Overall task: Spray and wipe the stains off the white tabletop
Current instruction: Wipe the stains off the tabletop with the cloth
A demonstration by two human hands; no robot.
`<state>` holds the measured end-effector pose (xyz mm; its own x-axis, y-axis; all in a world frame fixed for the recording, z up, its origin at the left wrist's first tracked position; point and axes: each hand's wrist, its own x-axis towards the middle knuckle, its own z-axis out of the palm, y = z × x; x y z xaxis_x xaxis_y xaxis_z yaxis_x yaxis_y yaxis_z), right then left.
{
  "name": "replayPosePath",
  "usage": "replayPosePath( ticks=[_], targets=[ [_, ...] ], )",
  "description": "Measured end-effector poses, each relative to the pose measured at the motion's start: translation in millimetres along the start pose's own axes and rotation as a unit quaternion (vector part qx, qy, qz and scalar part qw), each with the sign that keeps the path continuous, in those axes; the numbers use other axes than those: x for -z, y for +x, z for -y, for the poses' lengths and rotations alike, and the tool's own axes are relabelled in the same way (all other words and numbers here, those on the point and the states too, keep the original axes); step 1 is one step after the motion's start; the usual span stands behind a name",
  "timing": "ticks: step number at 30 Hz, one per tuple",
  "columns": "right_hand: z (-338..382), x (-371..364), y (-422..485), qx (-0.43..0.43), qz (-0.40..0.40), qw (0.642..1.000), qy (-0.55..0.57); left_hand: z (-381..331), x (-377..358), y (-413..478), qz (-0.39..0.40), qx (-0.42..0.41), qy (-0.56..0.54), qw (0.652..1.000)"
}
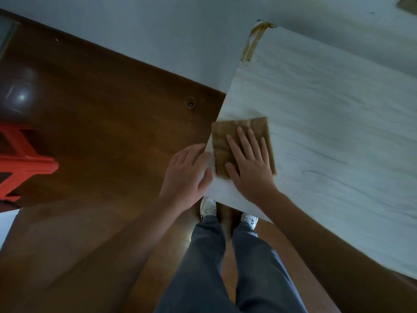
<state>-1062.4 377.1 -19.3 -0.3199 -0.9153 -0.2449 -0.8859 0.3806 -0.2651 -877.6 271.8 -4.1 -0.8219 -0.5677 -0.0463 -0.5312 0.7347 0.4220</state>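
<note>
A white tabletop (327, 114) with faint grey streaks fills the right of the head view. A brown folded cloth (222, 143) lies flat near the table's near-left corner. My right hand (250, 161) presses flat on the cloth, fingers spread. My left hand (187, 175) rests over the table's left edge beside the cloth, fingers loosely bent, holding nothing I can see. No spray bottle is in view.
Brown tape (252, 41) runs along the table's far-left corner. A red plastic stool (20, 161) stands on the dark wooden floor (101, 132) at the left. A pale wall (158, 30) lies beyond. My legs and white shoes (208, 207) stand below the table edge.
</note>
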Motion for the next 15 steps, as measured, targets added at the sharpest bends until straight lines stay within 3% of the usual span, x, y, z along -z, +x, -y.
replayPosePath(
  ticks=[6,11,15],
  targets=[
    [13.8,-24.4,-81.1,0.011,0.032,0.999,-0.013,12.4,3.1,-10.3,0.064,0.046,0.034,0.996],
    [19.1,-13.8,-18.8,0.063,0.012,0.998,-0.008,7.0,2.7,-38.5,0.063,0.065,0.042,0.995],
    [31.4,-7.9,21.8,0.028,-0.007,1.000,-0.010,2.7,7.7,-53.4,0.064,0.094,0.058,0.992]
  ],
)
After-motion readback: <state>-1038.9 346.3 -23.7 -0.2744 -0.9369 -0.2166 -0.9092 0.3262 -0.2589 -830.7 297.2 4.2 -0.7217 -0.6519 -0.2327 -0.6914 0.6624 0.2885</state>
